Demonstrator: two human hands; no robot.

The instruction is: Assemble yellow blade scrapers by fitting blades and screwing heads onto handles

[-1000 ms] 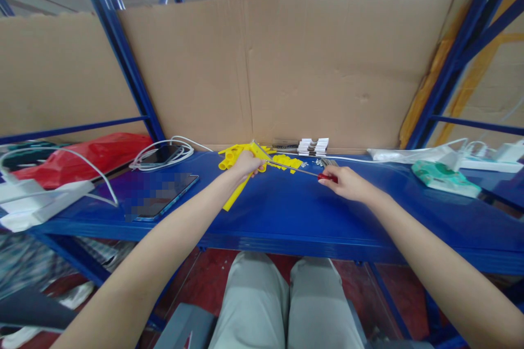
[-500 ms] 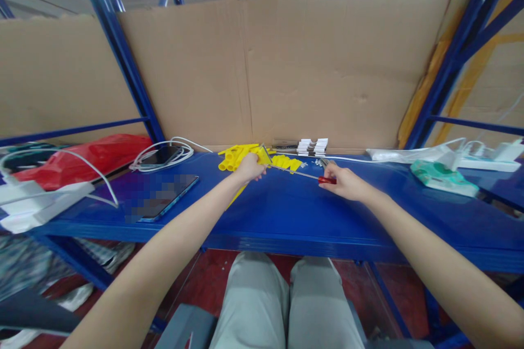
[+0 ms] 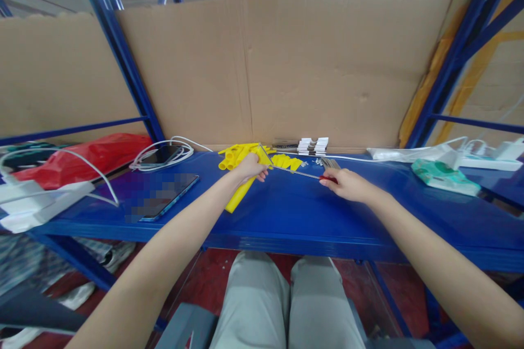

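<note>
My left hand [image 3: 250, 168] is closed round a yellow part [image 3: 238, 196], whose flat lower end slants down toward the table's front edge. My right hand [image 3: 344, 182] grips the red handle of a screwdriver [image 3: 301, 174]; its long shaft points left, and its tip meets the metal-edged top of the yellow part beside my left hand. Yellow tubes [image 3: 231, 158] lie in a pile behind my left hand. Small yellow pieces [image 3: 286, 162] and tiny screws [image 3: 318, 162] lie between the hands. Metal strips [image 3: 331, 163] lie just behind my right hand.
The blue table [image 3: 286, 218] holds a phone [image 3: 170, 199], coiled white cable [image 3: 186, 147] and a red bag [image 3: 90, 158] at left. White-labelled items [image 3: 313, 145] stand by the cardboard wall [image 3: 319, 65]. A green packet [image 3: 444, 176] and power strip [image 3: 487, 162] are at right.
The yellow part in my left hand has turned, so its broad face shows below the hand. My right hand and the screwdriver have shifted slightly right.
</note>
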